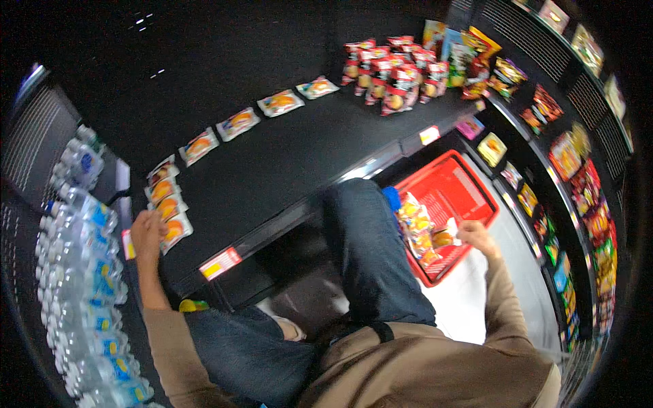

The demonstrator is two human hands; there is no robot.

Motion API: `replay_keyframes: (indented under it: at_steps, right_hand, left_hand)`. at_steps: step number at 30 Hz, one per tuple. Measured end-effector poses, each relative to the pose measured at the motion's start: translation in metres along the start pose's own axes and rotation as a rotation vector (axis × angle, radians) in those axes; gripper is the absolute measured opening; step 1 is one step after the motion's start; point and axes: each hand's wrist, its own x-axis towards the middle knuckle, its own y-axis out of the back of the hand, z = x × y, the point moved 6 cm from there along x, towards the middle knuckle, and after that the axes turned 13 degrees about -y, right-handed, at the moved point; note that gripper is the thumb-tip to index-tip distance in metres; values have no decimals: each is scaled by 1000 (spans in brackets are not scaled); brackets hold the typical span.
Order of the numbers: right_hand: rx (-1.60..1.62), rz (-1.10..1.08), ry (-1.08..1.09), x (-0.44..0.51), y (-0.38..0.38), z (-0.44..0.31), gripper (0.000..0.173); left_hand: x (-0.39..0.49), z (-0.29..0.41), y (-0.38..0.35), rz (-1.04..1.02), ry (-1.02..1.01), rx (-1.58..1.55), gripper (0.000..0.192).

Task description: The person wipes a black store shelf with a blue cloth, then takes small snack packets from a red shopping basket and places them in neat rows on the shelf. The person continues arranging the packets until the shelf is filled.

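Observation:
My right hand point(477, 237) pinches the edge of a small clear-wrapped snack packet point(445, 235) over the red plastic shopping basket point(461, 162). More wrapped packets point(416, 224) lie in the basket beside it. On the black shelf, my left hand point(148, 230) is at the left edge of a short row of similar packets, with curled fingers by the front packet point(176, 229). Whether those fingers grip it is unclear. Behind that row, single packets point(280, 103) lie spaced along the back of the shelf point(265, 168).
Clear water bottles point(97, 285) stand packed on the left. Red snack bags point(400, 86) stand at the shelf's far right end. Shelves of colourful bags point(586, 194) curve along the right. My bent knee point(362, 229) is between the shelf edge and the basket. Price tags point(220, 263) line the front edge.

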Motion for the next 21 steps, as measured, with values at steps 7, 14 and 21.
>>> replay_keyframes:
  at_steps: [7, 14, 21]
  right_hand:
    - [721, -46, 107, -13, 10, -190, 6]
    - [596, -370, 362, -14, -129, -376, 13]
    - [641, -757, 387, -19, -319, -469, 14]
  left_hand:
    - [-14, 25, -4, -120, 125, -117, 28]
    - [-37, 49, 7, -371, 256, -223, 37]
    - [-66, 53, 34, -416, 360, -381, 47]
